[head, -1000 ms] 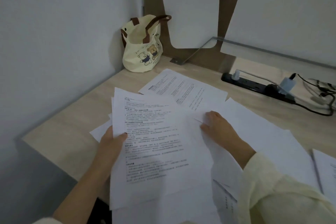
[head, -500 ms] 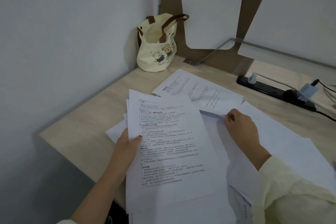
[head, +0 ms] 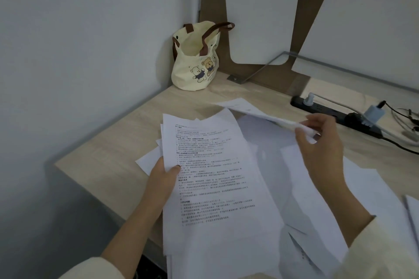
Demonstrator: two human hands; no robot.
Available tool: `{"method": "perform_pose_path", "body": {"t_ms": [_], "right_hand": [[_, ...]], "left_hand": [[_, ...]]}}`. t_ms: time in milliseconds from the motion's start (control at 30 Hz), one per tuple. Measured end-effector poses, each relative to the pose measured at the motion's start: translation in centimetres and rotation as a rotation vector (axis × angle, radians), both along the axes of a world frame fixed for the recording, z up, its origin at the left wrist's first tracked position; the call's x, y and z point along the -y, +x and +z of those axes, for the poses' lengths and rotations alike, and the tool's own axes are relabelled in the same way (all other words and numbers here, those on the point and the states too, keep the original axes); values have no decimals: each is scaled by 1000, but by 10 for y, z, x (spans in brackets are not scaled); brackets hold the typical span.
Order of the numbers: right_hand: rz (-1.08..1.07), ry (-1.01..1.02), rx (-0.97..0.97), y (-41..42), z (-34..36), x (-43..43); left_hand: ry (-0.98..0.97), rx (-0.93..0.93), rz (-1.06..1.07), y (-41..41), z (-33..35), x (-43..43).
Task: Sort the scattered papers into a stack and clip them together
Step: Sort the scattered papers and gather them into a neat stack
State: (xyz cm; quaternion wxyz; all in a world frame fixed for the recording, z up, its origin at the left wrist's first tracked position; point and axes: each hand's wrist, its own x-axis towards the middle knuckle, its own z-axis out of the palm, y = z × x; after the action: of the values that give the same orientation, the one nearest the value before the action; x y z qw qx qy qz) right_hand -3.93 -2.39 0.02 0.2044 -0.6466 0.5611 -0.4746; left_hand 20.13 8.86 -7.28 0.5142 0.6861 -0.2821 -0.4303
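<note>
My left hand (head: 162, 178) grips the left edge of a stack of printed papers (head: 217, 179), thumb on top of the front page. My right hand (head: 317, 142) pinches the near corner of a single printed sheet (head: 247, 107) and holds it lifted off the wooden desk (head: 108, 158), edge-on toward the camera. More white sheets (head: 367, 188) lie loose on the desk under and right of my right arm. No clip is visible.
A cream tote bag (head: 195, 61) with bear prints stands in the back corner against the wall. A black power strip (head: 335, 115) with plugs and cables runs along the back right. Another paper's corner (head: 412, 213) shows at the right edge.
My right hand has taken hold of the far printed sheet and lifted it off the desk. My left hand keeps its hold on the stack. The camera view shifted left.
</note>
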Motion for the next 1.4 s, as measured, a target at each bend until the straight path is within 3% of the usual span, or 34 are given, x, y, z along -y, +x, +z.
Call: {"method": "perform_pose_path", "body": {"t_ms": [100,300,400,500,733,967,1067,1200,1400], "right_hand": [[90,-74,-161,3,-2,-15],[197,-26,-73,19,-12,-62],[311,124,-119,29,-34,-87],[431,365,-34,37,-46,-107],[649,723,88,39,-35,-129],[303,435,45,7,-36,-91],[228,479,104,-9,-25,-71],[387,562,346,-26,5,-65],[439,349,519,-52,38,-74]], "left_hand": [[-1,-11,-1,1,-1,1],[-28,-153,30,-2,-2,-5],[-56,-268,60,-6,-1,-8],[-101,-331,17,-9,5,-10],[-155,-212,23,-17,8,-18],[-325,-229,-28,-24,45,-29],[-394,-253,-68,-29,67,-32],[-505,-264,-112,-42,96,-33],[-676,-208,-96,-63,126,-23]]}}
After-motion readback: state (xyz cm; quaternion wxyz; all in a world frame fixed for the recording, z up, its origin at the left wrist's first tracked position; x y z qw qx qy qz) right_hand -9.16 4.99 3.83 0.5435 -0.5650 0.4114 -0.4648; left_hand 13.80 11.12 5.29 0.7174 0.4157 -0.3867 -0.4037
